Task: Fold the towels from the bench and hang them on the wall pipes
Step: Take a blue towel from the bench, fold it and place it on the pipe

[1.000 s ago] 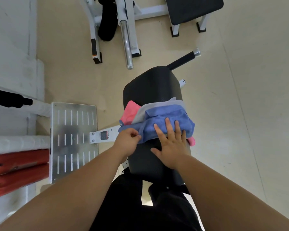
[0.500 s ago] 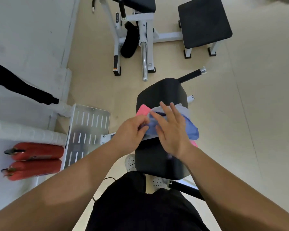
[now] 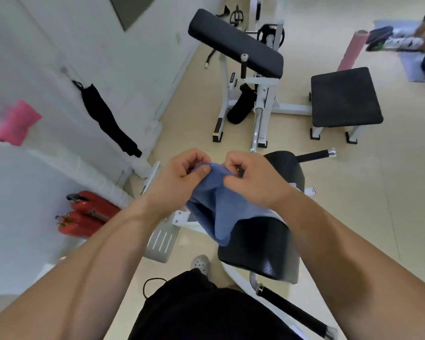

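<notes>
A person's two hands hold a blue towel (image 3: 221, 209) up over a black padded bench (image 3: 263, 249). The left hand (image 3: 179, 173) pinches the towel's top edge between its thumb and curled fingers. The right hand (image 3: 250, 175), just beside it, grips the same edge with its fingers curled in. The towel hangs down from both hands, between the wrists, and its lower end falls across the bench's left edge. It is plain mid-blue cloth, soft and bunched into loose lengthwise folds. A strip of pale grey cloth (image 3: 274, 214) shows on the bench top under the right wrist. At far left, a blurred pink towel (image 3: 16, 122) hangs by a white wall pipe (image 3: 84, 168).
</notes>
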Available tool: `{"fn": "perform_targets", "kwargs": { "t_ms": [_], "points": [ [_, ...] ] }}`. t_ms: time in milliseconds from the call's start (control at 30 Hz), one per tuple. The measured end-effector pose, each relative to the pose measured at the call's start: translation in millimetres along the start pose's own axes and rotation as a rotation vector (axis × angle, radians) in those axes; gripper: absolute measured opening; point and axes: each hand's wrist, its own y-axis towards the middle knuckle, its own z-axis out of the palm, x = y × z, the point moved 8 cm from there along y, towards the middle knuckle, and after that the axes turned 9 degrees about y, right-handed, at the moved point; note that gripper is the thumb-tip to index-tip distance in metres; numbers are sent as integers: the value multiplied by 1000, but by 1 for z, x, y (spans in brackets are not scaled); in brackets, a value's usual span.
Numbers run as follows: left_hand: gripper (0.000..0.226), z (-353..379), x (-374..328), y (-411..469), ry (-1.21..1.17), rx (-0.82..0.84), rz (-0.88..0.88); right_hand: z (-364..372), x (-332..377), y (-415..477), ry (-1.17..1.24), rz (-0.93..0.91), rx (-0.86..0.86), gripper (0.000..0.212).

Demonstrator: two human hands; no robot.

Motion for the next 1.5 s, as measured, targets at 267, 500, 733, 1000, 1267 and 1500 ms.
{"fn": "perform_targets", "kwargs": {
  "t_ms": [267, 500, 733, 1000, 1267, 1500],
  "points": [
    [13, -112, 39, -71, 179, -202, -148, 106, 46, 41, -76, -89, 287, 12],
    [8, -212, 131, -157, 177, -474, -397, 200, 35, 76, -172, -14, 431, 36],
    [15, -276, 228, -240, 138, -509, -536, 308, 56, 103, 160, 171, 421, 25],
    [30, -313, 333, -306, -13, -323, -599, 408, 78, 123, 535, 405, -47, 32],
    [19, -338, 388, -363, -394, -487, -708, 437, 78, 140, 109, 320, -123, 14],
    [24, -361, 328, -326, -172, -410, -444, 559, 144, 101, -142, 110, 697, 39]
  ]
}}
